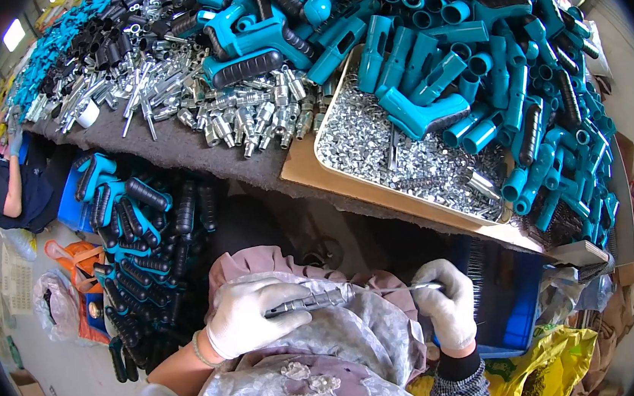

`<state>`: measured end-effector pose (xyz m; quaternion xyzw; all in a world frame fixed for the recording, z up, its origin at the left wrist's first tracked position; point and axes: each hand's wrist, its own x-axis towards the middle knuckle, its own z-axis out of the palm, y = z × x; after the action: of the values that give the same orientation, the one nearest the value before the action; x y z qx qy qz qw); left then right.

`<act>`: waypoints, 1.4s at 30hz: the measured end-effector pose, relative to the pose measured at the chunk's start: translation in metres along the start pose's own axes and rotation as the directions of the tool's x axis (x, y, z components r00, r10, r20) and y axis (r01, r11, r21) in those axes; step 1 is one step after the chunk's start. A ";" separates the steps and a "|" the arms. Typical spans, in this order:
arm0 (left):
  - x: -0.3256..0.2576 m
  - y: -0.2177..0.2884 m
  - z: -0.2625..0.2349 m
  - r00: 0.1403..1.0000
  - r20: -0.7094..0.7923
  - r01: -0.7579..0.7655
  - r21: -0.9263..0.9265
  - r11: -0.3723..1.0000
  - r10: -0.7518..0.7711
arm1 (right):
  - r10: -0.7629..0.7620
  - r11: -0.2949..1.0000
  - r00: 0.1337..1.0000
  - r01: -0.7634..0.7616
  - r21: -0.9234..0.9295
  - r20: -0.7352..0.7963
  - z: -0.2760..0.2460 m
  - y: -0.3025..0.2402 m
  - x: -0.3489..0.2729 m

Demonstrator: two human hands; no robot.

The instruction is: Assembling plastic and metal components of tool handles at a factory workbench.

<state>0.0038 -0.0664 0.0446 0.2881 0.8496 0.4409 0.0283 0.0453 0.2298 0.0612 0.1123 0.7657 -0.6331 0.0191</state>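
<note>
Both my hands wear white gloves and meet in front of my apron. In my closed left hand [256,316] lies a silvery cylindrical metal part [313,301], its narrower end pointing right. My right hand [448,304] is closed on a thin metal rod [391,289], whose left end reaches the tip of that part. Whether the rod sits inside the part or only touches it, I cannot tell. Beyond my hands, on the bench, a shallow tray [399,183] holds many small shiny metal pieces and a few springs.
Teal plastic tool housings [427,73] heap over the tray's far and right sides. Silvery metal fittings [248,120] pile on the grey bench top [198,154]. Black-and-teal handles [135,246] fill the space at lower left. A blue crate [522,308] and yellow bag [554,362] stand at right; another person [7,186] sits far left.
</note>
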 end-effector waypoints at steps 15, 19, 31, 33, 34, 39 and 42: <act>-0.013 -0.005 0.025 0.993 0.111 0.070 -0.288 0.955 -0.039 | -0.387 0.864 0.791 0.490 -0.113 0.473 0.034 0.022 0.001; -0.012 -0.001 0.027 0.993 0.111 0.069 -0.270 0.960 -0.040 | -0.429 0.806 0.761 0.565 -0.173 0.487 0.031 0.021 0.003; -0.006 0.001 0.033 0.999 -0.040 0.017 -0.158 0.987 -0.023 | -0.391 0.920 0.918 0.391 0.009 0.062 0.037 0.042 -0.027; -0.003 0.001 0.036 0.999 -0.049 0.000 -0.145 0.989 -0.007 | -0.328 0.945 0.942 0.328 0.011 0.071 0.047 0.045 -0.033; -0.003 0.001 0.037 0.998 -0.057 -0.020 -0.135 0.991 0.013 | -0.326 0.945 0.942 0.327 0.010 0.072 0.047 0.046 -0.036; -0.001 0.001 0.034 0.998 -0.040 -0.045 -0.080 0.996 0.042 | -0.168 0.984 0.967 0.178 -0.033 0.192 0.038 0.046 -0.038; 0.001 -0.001 0.036 0.998 -0.036 -0.060 -0.096 0.994 0.057 | -0.124 0.990 0.966 0.136 -0.040 0.226 0.032 0.044 -0.038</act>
<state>0.0134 -0.0403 0.0218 0.3039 0.8187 0.4869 0.0153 0.0872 0.2009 0.0194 -0.0103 0.7815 -0.6203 0.0665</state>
